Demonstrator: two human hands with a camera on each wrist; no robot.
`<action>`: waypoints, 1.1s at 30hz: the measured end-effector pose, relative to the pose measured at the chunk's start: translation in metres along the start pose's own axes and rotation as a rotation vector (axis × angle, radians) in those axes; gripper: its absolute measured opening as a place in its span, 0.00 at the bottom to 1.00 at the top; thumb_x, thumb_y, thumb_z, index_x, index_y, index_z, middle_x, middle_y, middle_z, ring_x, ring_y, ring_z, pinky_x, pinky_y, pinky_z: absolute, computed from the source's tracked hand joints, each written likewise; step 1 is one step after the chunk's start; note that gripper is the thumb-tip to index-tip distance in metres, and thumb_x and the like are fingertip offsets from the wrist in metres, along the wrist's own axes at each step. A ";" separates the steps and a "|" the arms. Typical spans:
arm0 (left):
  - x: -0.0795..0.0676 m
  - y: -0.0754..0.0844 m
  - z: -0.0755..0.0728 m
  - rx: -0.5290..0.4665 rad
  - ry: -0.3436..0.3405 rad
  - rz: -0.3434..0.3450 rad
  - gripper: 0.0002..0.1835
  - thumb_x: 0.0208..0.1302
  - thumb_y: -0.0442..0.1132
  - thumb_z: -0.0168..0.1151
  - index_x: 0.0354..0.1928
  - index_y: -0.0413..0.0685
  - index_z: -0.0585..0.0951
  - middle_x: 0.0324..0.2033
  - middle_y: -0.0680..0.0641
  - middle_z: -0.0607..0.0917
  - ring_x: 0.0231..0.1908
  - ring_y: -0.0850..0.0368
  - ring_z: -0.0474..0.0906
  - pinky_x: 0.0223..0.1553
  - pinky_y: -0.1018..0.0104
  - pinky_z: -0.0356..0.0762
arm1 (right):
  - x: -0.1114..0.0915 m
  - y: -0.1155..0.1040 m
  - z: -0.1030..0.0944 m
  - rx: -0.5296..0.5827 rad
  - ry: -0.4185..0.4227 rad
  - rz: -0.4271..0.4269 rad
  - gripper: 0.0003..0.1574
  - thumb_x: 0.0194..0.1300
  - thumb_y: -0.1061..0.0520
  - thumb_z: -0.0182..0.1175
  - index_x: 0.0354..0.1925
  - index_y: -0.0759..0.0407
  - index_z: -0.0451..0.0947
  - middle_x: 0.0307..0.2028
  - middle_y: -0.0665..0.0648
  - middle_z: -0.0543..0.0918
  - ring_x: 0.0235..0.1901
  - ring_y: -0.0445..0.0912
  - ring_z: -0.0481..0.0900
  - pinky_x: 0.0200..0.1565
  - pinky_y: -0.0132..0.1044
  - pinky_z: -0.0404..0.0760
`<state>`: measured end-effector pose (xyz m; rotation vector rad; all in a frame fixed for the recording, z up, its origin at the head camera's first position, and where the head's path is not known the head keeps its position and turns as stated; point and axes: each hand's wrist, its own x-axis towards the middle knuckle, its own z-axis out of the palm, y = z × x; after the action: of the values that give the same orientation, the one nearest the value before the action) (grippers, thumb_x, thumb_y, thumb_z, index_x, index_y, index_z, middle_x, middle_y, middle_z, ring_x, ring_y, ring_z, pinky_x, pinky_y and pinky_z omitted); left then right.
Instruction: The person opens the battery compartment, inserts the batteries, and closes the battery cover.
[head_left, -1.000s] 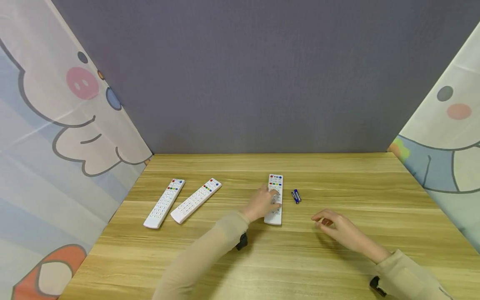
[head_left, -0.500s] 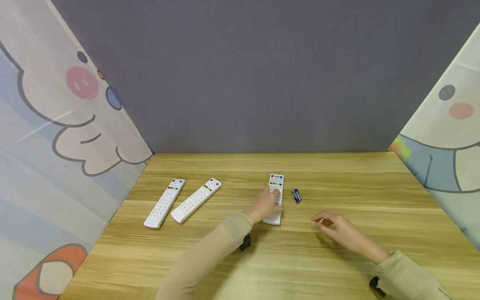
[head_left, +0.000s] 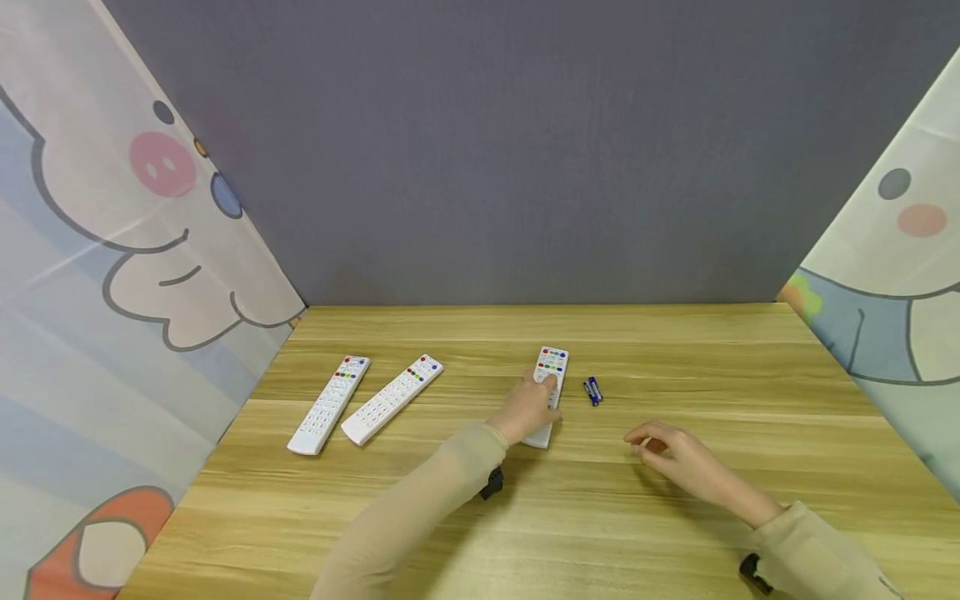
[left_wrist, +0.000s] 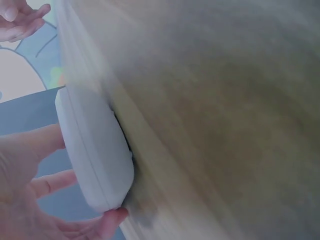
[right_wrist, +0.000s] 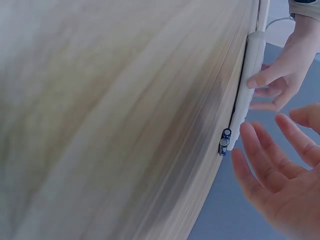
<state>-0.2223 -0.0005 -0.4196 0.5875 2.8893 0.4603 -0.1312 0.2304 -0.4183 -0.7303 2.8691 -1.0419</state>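
Observation:
My left hand [head_left: 525, 406] grips a white remote control [head_left: 553, 362] lying face up at mid-table, thumb and fingers at its sides. In the left wrist view this remote [left_wrist: 95, 145] shows its pale end close up, the fingers spread over and beside it. My palm hides part of its buttons in the head view. Just right of the remote, two small blue batteries [head_left: 593, 392] lie side by side. Off to their lower right hovers my right hand [head_left: 671, 457], fingers loosely bent and holding nothing.
Two more white remotes lie face up on the left, one remote [head_left: 329, 407] nearer the side and another remote [head_left: 392, 401] slanting beside it. A grey panel [head_left: 525, 150] stands behind the wooden table [head_left: 675, 342]; printed curtains [head_left: 67, 275] flank it.
The left hand has closed about the remote, and its lower end has swung slightly left, so it tilts more. The right hand, batteries and other remotes stay put.

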 end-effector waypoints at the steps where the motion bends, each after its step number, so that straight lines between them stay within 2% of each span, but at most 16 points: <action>1: 0.000 0.000 0.000 0.003 0.006 0.002 0.26 0.55 0.48 0.64 0.55 0.48 0.72 0.59 0.32 0.68 0.56 0.37 0.69 0.53 0.49 0.74 | 0.000 0.000 0.000 0.002 -0.002 0.001 0.11 0.62 0.64 0.55 0.43 0.64 0.76 0.39 0.57 0.81 0.34 0.34 0.75 0.35 0.30 0.80; 3: 0.000 -0.001 0.000 -0.002 0.020 0.011 0.24 0.54 0.47 0.65 0.52 0.47 0.74 0.55 0.34 0.73 0.54 0.40 0.71 0.51 0.52 0.76 | 0.000 0.000 0.000 0.006 -0.005 0.003 0.11 0.62 0.64 0.55 0.43 0.64 0.76 0.39 0.57 0.81 0.34 0.34 0.75 0.35 0.30 0.80; 5: 0.000 -0.003 -0.001 -0.035 0.018 0.004 0.23 0.53 0.47 0.65 0.50 0.47 0.74 0.50 0.38 0.76 0.48 0.45 0.75 0.43 0.58 0.79 | 0.000 -0.001 0.000 0.011 -0.009 0.003 0.11 0.62 0.63 0.55 0.43 0.64 0.76 0.39 0.57 0.81 0.34 0.35 0.75 0.35 0.30 0.80; 9: -0.001 -0.010 -0.005 -0.177 -0.002 -0.035 0.22 0.53 0.45 0.66 0.50 0.48 0.75 0.43 0.41 0.77 0.31 0.54 0.73 0.26 0.69 0.71 | 0.001 -0.001 0.000 0.022 -0.016 0.005 0.10 0.63 0.63 0.54 0.43 0.64 0.77 0.39 0.57 0.81 0.34 0.36 0.76 0.35 0.30 0.80; 13: -0.001 -0.017 -0.008 -0.332 -0.003 -0.055 0.22 0.53 0.43 0.65 0.50 0.48 0.75 0.47 0.39 0.77 0.25 0.59 0.72 0.20 0.73 0.71 | 0.001 -0.001 0.000 0.019 -0.021 0.011 0.10 0.63 0.62 0.54 0.43 0.64 0.77 0.39 0.57 0.81 0.34 0.36 0.76 0.34 0.30 0.80; 15: -0.003 -0.020 -0.009 -0.416 -0.002 -0.057 0.21 0.53 0.43 0.64 0.51 0.48 0.76 0.49 0.39 0.77 0.26 0.60 0.73 0.19 0.73 0.72 | 0.000 -0.001 0.001 0.017 -0.020 0.013 0.11 0.63 0.63 0.54 0.43 0.64 0.77 0.39 0.57 0.81 0.34 0.36 0.76 0.35 0.30 0.80; 23: -0.014 -0.030 -0.013 -0.846 -0.014 -0.056 0.20 0.55 0.36 0.62 0.51 0.45 0.75 0.44 0.37 0.75 0.31 0.54 0.74 0.26 0.70 0.77 | 0.002 -0.004 0.001 0.041 -0.022 -0.002 0.10 0.63 0.62 0.55 0.43 0.64 0.77 0.39 0.57 0.81 0.33 0.38 0.77 0.34 0.30 0.80; 24: -0.017 -0.028 -0.018 -0.884 -0.022 -0.059 0.20 0.56 0.36 0.61 0.52 0.44 0.75 0.45 0.36 0.75 0.31 0.55 0.74 0.26 0.69 0.76 | 0.002 -0.005 0.001 0.046 -0.026 -0.004 0.10 0.63 0.63 0.55 0.43 0.64 0.77 0.39 0.57 0.81 0.33 0.38 0.77 0.34 0.30 0.80; 29: -0.021 -0.028 -0.019 -0.984 -0.024 -0.099 0.21 0.56 0.38 0.61 0.54 0.48 0.74 0.47 0.38 0.77 0.30 0.56 0.73 0.22 0.69 0.73 | 0.002 -0.007 0.002 0.043 -0.026 -0.003 0.10 0.63 0.62 0.54 0.43 0.64 0.77 0.40 0.57 0.81 0.34 0.36 0.76 0.34 0.30 0.80; 33: -0.022 -0.030 -0.017 -1.087 -0.025 -0.123 0.22 0.56 0.40 0.61 0.55 0.51 0.73 0.48 0.40 0.77 0.32 0.55 0.76 0.27 0.65 0.78 | 0.002 -0.013 0.001 0.038 -0.031 -0.018 0.10 0.63 0.62 0.54 0.43 0.63 0.77 0.40 0.57 0.81 0.34 0.36 0.75 0.33 0.30 0.79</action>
<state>-0.2166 -0.0398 -0.4117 0.2033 2.1240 1.7525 -0.1272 0.2195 -0.4109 -0.7644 2.8138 -1.0747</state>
